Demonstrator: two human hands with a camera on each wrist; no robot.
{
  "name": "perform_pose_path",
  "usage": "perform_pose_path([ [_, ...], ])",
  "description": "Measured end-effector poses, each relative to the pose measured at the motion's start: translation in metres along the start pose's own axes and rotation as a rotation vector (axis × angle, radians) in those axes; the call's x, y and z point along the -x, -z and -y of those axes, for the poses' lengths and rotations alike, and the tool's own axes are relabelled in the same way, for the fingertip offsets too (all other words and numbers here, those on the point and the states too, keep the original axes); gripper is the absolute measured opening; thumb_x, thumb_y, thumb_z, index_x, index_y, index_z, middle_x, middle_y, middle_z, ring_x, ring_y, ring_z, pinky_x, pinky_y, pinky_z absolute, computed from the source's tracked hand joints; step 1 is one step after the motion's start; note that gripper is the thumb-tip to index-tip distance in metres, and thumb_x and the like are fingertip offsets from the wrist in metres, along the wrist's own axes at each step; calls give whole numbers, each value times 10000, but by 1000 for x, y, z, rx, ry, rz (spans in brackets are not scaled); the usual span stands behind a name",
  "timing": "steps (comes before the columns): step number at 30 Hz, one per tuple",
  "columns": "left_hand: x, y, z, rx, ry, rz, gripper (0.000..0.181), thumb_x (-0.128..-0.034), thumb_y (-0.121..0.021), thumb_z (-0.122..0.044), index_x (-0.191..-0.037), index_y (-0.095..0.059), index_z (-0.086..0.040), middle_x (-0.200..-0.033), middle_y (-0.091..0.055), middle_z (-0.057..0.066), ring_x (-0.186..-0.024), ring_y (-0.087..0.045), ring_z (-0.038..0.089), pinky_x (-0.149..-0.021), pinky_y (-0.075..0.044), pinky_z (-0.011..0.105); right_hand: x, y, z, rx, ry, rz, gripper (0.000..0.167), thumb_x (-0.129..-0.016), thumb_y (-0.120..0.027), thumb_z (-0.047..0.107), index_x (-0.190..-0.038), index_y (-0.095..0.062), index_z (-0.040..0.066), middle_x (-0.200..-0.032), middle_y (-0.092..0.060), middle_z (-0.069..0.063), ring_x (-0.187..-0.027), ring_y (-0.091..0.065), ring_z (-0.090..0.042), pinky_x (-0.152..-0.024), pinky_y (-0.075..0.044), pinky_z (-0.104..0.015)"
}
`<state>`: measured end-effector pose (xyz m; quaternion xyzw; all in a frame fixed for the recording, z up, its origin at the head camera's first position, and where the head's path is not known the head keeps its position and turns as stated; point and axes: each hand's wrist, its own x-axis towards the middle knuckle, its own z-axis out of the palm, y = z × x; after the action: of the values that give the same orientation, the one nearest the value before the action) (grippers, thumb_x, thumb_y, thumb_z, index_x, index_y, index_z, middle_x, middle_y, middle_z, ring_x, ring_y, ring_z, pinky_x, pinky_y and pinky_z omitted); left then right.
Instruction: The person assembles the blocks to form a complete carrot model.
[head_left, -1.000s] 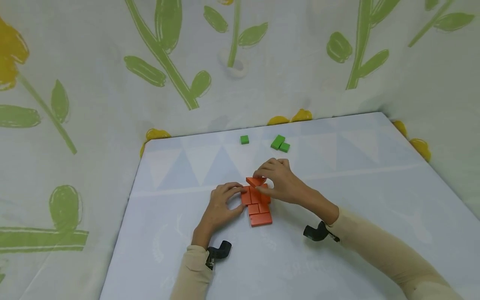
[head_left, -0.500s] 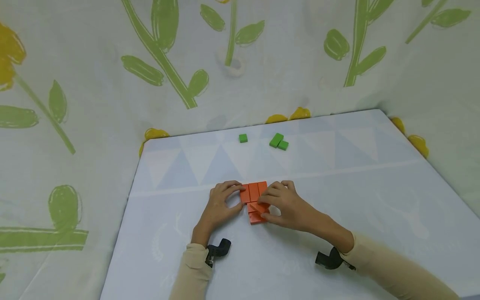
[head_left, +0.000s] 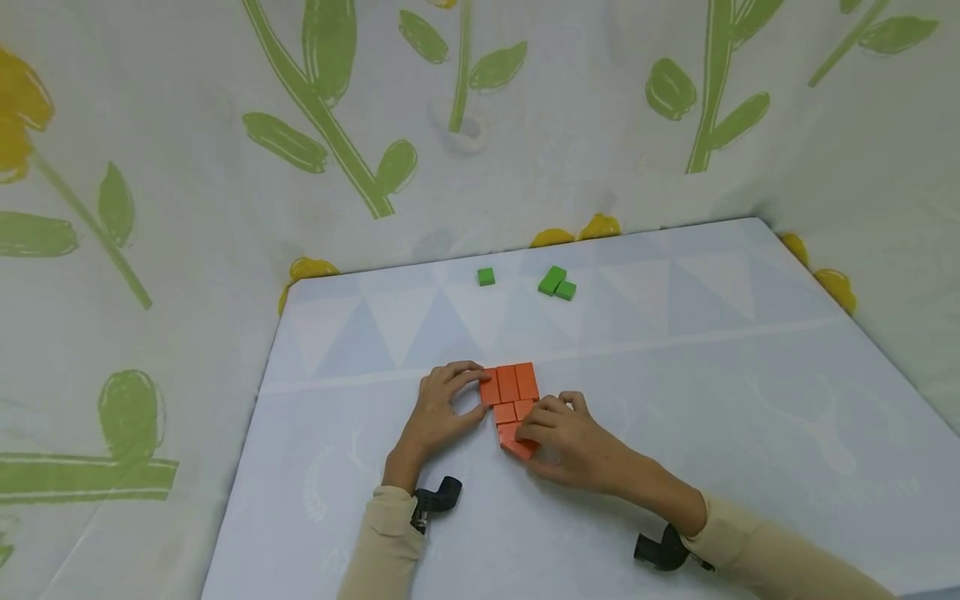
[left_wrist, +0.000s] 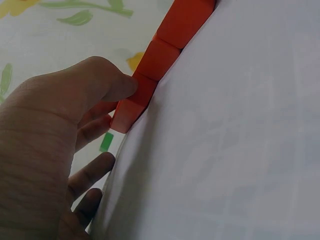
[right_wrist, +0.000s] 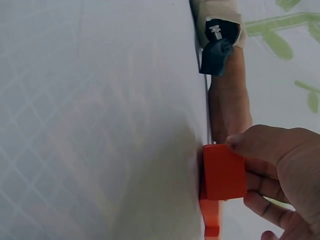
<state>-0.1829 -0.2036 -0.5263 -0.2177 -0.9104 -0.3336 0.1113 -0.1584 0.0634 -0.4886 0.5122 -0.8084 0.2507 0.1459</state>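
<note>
Several orange-red blocks [head_left: 507, 383] lie joined on the table, a row of upright oblongs at the far side and smaller pieces nearer. My left hand [head_left: 437, 410] holds the left end of that far row; in the left wrist view its thumb [left_wrist: 122, 86] presses the end block [left_wrist: 127, 116], with fingers on the other side. At the near end, my right hand [head_left: 566, 442] pinches another orange block [head_left: 519, 448], set at a slant against the group. The right wrist view shows the thumb on one edge of this block [right_wrist: 224, 172]; its far side is hidden.
Toward the back of the table lie a small green block [head_left: 486, 277] and two touching green blocks [head_left: 552, 281]. The pale table [head_left: 675, 400] meets a flower-printed cloth [head_left: 570, 125] at its back edge.
My right hand has carried its orange block from the far end of the group toward the near end. My left hand has stayed at the left side of the far row.
</note>
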Motion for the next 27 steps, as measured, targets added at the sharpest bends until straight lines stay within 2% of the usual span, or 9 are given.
perform_pose_path([
  [9, -1, -2, 0, 2, -7, -10, 399, -864, -746, -299, -1249, -681, -221, -1335, -569, -51, -1202, -502, 214, -967, -337, 502, 1, -4, -1, 18, 7, -13, 324, -717, -880, 202, -998, -720, 172, -983, -644, 78, -991, -548, -153, -856, -377, -467],
  [16, 2, -2, 1, -3, 19, -1, 402, -853, -738, -294, -1248, -681, -248, -1333, -563, -70, -1216, -492, 198, -975, -330, 485, -1, 7, -10, -11, -66, 34, 414, -749, -876, 310, -1094, -714, 150, -1081, -654, 53, -1082, -546, -180, -882, -364, -463],
  [21, 1, -1, 0, 5, 16, 3, 405, -857, -735, -285, -1257, -676, -249, -1337, -559, -67, -1224, -489, 200, -986, -325, 489, -15, 29, -37, -13, -180, 2, 338, -802, -844, 238, -1092, -723, 113, -1073, -670, 21, -1073, -553, -199, -889, -344, -476],
  [27, 0, -1, 0, 15, 23, 10, 409, -851, -750, -268, -1253, -684, -229, -1337, -562, -52, -1223, -492, 210, -999, -320, 503, -34, 51, -88, 29, -347, 25, 315, -870, -788, 168, -1166, -705, 97, -1166, -679, -51, -1136, -529, -265, -872, -313, -508],
])
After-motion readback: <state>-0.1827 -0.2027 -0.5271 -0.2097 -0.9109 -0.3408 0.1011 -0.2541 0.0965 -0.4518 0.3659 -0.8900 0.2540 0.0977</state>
